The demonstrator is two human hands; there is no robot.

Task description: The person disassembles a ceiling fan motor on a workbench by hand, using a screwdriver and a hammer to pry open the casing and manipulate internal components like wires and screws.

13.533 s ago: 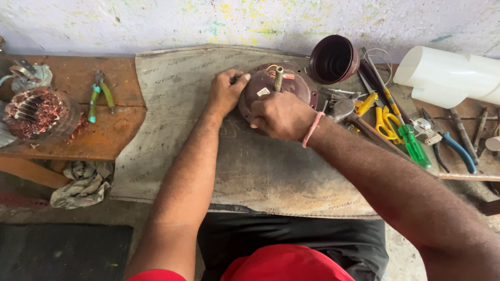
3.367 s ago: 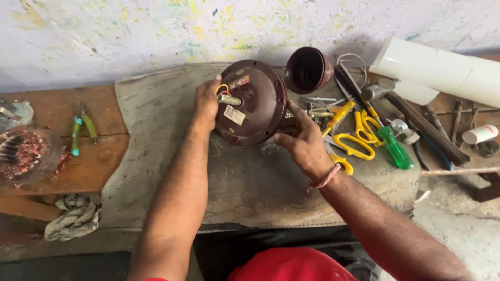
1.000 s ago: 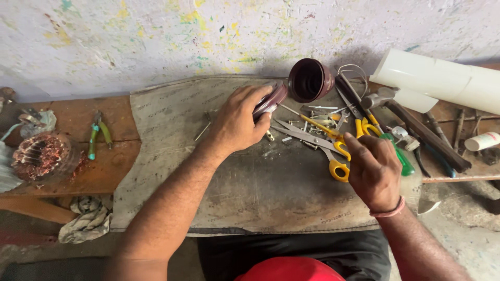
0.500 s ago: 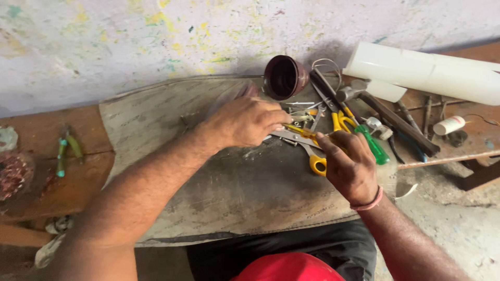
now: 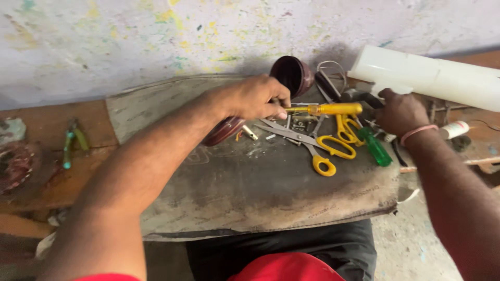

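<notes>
A: In the head view, over the grey mat (image 5: 250, 192) on the worktop, the left hand (image 5: 255, 96) is closed on the metal end of a yellow-handled screwdriver (image 5: 325, 109) — the grip is tight around the shaft, and the tool hangs just above the clutter, not resting on it.

B: Which way does it lie?

A: Its long axis runs almost level, left to right across the picture. The yellow handle points right, toward the right hand (image 5: 401, 112); the tip is buried in the left fist, so I cannot tell its exact end.

B: And the right hand?

A: It sits at the near end of the white pipe (image 5: 437, 78), fingers curled down among the dark tools there. Whether its grip is closed on anything, I cannot tell.

B: What could go wrong?

A: Held by the thin shaft, the heavy handle could swing down and knock the yellow scissors (image 5: 325, 148) or the small screws just beneath. The green screwdriver (image 5: 375, 148) lies close by the right wrist — a careless sweep could roll it off the mat's edge. The dark round housing (image 5: 224, 130) under the left forearm could also be nudged.
</notes>
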